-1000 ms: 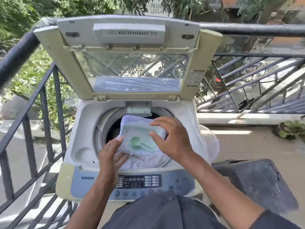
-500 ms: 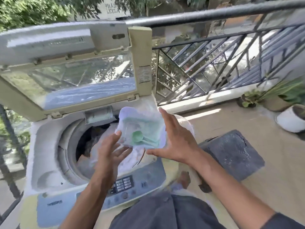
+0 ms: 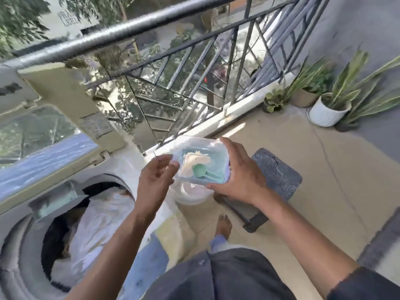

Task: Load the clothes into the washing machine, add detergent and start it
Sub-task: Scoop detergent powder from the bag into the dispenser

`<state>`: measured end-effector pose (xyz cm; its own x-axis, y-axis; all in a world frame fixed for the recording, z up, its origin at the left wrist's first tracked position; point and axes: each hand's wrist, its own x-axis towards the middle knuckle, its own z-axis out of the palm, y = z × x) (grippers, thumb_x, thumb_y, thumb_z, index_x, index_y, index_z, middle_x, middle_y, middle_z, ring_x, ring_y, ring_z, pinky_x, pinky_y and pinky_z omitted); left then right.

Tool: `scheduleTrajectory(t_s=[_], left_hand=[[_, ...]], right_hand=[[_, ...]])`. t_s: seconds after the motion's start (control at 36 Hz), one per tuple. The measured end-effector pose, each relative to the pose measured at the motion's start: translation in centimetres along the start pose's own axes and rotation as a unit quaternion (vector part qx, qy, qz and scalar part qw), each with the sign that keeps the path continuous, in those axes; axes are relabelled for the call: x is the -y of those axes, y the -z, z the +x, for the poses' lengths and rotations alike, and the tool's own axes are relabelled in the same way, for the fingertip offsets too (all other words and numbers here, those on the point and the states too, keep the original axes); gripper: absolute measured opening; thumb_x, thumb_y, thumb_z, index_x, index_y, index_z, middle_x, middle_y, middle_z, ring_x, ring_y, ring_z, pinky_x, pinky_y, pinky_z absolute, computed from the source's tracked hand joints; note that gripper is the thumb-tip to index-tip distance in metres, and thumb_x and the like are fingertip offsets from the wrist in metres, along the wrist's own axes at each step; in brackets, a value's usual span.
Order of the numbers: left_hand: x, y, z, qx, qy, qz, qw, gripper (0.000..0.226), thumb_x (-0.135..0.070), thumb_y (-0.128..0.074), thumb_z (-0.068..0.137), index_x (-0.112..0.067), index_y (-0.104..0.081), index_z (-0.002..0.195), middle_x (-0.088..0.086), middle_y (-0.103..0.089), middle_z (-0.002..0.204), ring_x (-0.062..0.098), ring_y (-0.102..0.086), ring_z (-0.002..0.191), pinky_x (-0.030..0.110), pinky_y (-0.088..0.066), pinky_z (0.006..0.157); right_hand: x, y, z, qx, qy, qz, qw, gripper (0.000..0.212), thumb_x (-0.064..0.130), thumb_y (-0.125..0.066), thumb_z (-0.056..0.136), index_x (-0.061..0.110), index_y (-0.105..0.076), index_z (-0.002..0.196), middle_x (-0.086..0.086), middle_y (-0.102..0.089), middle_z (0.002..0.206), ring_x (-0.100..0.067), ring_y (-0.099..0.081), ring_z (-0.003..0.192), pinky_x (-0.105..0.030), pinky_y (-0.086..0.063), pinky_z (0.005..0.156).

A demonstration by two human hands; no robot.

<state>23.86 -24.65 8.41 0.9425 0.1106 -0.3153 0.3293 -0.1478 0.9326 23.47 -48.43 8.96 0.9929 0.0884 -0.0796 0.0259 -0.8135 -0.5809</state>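
A clear plastic detergent container with pale powder and a green scoop inside is held in the air, to the right of the washing machine. My right hand grips its right side and underside. My left hand pinches its left corner with curled fingers. The top-loading machine's lid stands open. White clothes and some dark fabric lie in the drum at lower left.
A white tub sits on the floor right under the container. A dark stool stands to its right. Potted plants line the far right wall. A black metal railing runs behind. My bare foot is on the tiles.
Both hands carried the detergent container from above the drum to the right, off the machine and over the white tub. My view swung right with it.
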Motion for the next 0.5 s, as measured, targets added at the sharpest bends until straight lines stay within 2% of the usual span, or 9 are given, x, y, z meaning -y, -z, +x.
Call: scheduleTrajectory(t_s=[0.08,0.17,0.31,0.36,0.42,0.5], left_hand=[[-0.3,-3.7,2.1,0.051,0.014,0.043,0.998,0.052,-0.06,-0.074,0.072,-0.029,-0.074,0.113,-0.01,-0.076,0.109,0.012,-0.074,0.1,0.053,-0.063,0.09],[-0.2,-7.5,3.9,0.102,0.047,0.095,0.989,0.058,-0.058,-0.076,0.066,-0.032,-0.071,0.117,-0.011,-0.072,0.116,0.014,-0.072,0.107,0.052,-0.06,0.096],[0.3,-14.5,6.6,0.181,0.094,0.193,0.96,0.091,-0.064,-0.073,0.051,-0.028,-0.064,0.134,-0.004,-0.065,0.136,0.019,-0.067,0.118,0.051,-0.053,0.107],[1.2,-17.5,7.8,0.208,0.118,0.219,0.946,0.096,-0.065,-0.073,0.05,-0.026,-0.061,0.138,-0.005,-0.062,0.138,0.019,-0.065,0.12,0.05,-0.053,0.108],[2.6,-20.4,9.0,0.232,0.143,0.24,0.932,0.1,-0.066,-0.073,0.051,-0.026,-0.059,0.142,-0.006,-0.06,0.142,0.02,-0.062,0.125,0.049,-0.053,0.108],[6.1,-24.2,10.9,0.262,0.173,0.263,0.912,0.1,-0.067,-0.072,0.051,-0.027,-0.059,0.141,-0.005,-0.062,0.141,0.023,-0.06,0.127,0.051,-0.052,0.108]], right_hand=[[-3.8,0.5,0.6,0.003,-0.042,0.005,0.999,0.123,0.066,-0.088,0.057,0.037,-0.018,0.155,0.004,-0.038,0.147,-0.023,-0.055,0.123,-0.035,-0.051,0.089],[-7.9,0.4,1.2,0.012,-0.078,0.031,0.996,0.121,0.067,-0.087,0.054,0.035,-0.023,0.152,0.003,-0.042,0.143,-0.022,-0.054,0.121,-0.04,-0.055,0.091],[-14.5,-0.2,1.0,0.023,-0.138,0.053,0.989,0.127,0.052,-0.091,0.065,0.024,-0.013,0.16,-0.007,-0.03,0.154,-0.027,-0.042,0.135,-0.036,-0.04,0.104],[-17.4,-0.8,0.9,0.035,-0.171,0.071,0.982,0.125,0.044,-0.092,0.069,0.024,-0.009,0.16,-0.008,-0.026,0.153,-0.029,-0.041,0.135,-0.036,-0.04,0.102],[-20.3,-1.9,0.8,0.044,-0.206,0.093,0.973,0.124,0.038,-0.091,0.07,0.024,-0.008,0.16,-0.006,-0.023,0.155,-0.027,-0.039,0.135,-0.028,-0.037,0.094],[-24.3,-4.0,0.4,0.046,-0.26,0.109,0.958,0.123,0.037,-0.093,0.066,0.022,-0.013,0.158,-0.009,-0.027,0.151,-0.027,-0.045,0.131,-0.025,-0.037,0.088]])
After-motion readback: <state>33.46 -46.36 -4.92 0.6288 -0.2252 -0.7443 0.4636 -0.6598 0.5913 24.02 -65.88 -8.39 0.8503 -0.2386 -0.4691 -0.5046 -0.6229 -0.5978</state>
